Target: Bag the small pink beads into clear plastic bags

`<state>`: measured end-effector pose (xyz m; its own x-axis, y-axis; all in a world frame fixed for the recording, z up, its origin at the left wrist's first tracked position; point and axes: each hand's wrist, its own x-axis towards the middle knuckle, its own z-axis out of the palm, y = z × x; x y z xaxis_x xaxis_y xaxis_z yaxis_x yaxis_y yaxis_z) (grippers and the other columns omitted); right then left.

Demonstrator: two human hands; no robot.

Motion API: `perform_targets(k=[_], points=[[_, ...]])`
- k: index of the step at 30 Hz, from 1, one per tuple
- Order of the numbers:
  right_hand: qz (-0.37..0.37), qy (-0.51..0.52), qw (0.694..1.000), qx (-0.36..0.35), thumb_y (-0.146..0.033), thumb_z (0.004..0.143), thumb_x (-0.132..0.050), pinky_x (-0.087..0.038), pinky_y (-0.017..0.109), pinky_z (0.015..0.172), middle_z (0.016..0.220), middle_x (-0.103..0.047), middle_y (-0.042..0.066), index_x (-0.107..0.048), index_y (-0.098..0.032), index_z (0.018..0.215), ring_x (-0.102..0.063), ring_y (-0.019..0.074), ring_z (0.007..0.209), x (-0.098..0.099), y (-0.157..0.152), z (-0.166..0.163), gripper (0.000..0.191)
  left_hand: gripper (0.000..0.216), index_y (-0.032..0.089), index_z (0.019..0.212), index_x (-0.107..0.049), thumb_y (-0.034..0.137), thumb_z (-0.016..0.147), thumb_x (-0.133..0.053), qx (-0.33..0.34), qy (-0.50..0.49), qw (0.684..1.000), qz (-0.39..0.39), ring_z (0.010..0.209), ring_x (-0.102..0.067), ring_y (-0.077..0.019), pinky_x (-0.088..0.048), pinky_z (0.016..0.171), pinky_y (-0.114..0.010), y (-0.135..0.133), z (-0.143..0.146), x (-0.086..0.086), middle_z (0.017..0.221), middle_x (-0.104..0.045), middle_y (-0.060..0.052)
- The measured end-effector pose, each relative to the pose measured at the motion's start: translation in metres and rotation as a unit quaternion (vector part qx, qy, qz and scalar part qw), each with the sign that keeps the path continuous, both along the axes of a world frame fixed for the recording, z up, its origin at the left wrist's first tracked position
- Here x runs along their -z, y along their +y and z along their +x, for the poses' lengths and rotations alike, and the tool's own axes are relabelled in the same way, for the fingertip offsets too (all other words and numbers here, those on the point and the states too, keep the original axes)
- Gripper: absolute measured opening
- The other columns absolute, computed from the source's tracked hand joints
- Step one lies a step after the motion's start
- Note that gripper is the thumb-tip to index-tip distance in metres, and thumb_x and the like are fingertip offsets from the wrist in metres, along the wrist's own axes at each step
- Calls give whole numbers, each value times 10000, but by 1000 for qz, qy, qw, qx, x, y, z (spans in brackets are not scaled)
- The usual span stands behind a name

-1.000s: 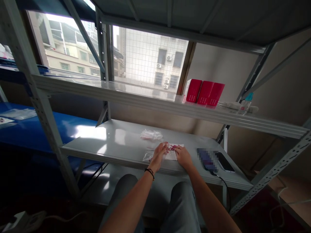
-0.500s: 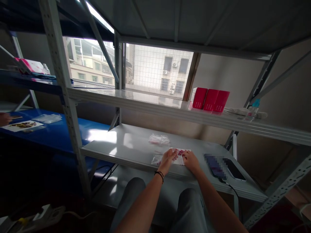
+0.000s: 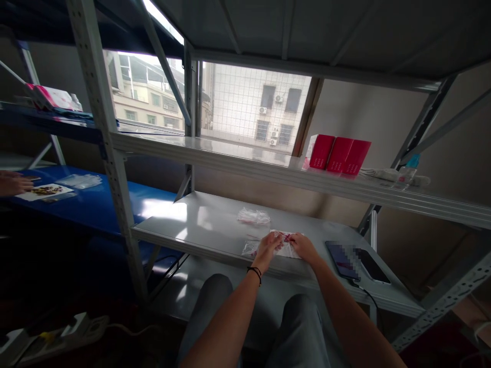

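Note:
On the grey shelf before me lies a white sheet (image 3: 290, 251) with small dark-red pieces (image 3: 287, 237) on it, too small to name. Over the sheet's left side is my left hand (image 3: 269, 246), wearing a black wrist cord, its fingers curled together near the pieces. My right hand (image 3: 303, 246) is at the sheet's right side, fingertips pinched at the red pieces. Whatever the fingers hold is hidden. Left of my left hand lies a clear plastic bag (image 3: 249, 249) with some red in it. Behind it is a pile of clear bags (image 3: 253, 216).
Two phones, one dark (image 3: 342, 259) and one pale-edged (image 3: 373, 266), lie to the right; a cable (image 3: 367, 293) hangs from the first. Red boxes (image 3: 338, 155) and a spray bottle (image 3: 408, 172) stand on the upper shelf. Another person's hand (image 3: 14, 184) works at the blue shelf (image 3: 126, 202).
My right hand's fingertips have moved left and in to the red pieces, closer to my left hand. The whole view has shifted slightly.

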<state>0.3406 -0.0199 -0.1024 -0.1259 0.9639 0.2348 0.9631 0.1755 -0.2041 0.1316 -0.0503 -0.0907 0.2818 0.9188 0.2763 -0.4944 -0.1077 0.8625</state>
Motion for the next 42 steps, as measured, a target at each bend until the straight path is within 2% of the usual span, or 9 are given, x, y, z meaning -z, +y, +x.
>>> perform_targets(k=[11,20,29,33,38,42], points=[[0,-10,1000,-16,-310,1034,-538,-504,420,980,1103,-722,51,-694,-181,1033,-660,211,1057,-6,-11,5,202,427,190,820,-706,601,753,-802,0,2,1000,-9,689,-541,-157,-403,694,-294,-3,-1,-6,707,-603,3],[-2,-16,1000,22,-350,1017,-601,-539,463,992,1104,-728,55,-698,-170,1028,-678,218,1065,-8,-9,0,205,414,194,860,-728,595,778,-789,-5,10,1000,-7,706,-553,-153,-405,699,-280,-1,-1,-3,737,-609,6],[2,73,996,55,-404,992,-637,-543,455,975,1063,-735,51,-700,-172,980,-684,213,1025,-12,-9,-8,241,437,205,871,-745,622,753,-801,-9,11,1000,-6,729,-577,-157,-426,722,-285,-2,-3,-5,763,-635,5],[46,170,983,55,-452,981,-627,-542,424,916,963,-735,41,-691,-176,932,-685,198,920,-26,-11,-9,287,432,201,858,-744,621,764,-791,-10,9,1000,-4,719,-573,-152,-416,713,-282,-3,-3,-6,748,-627,9],[100,316,943,4,-534,998,-420,-518,319,748,997,-735,78,-664,-166,1106,-651,184,817,-59,-19,-17,454,411,207,905,-751,600,787,-773,-4,8,1000,5,759,-577,-159,-433,757,-285,-3,-3,-5,818,-661,-7],[64,359,928,-81,-545,874,-599,-480,279,654,857,-734,32,-717,-198,990,-614,174,730,-83,-28,-37,384,407,213,954,-754,586,792,-770,3,11,1000,10,759,-579,-165,-437,759,-283,-4,-3,-5,826,-668,-9]])
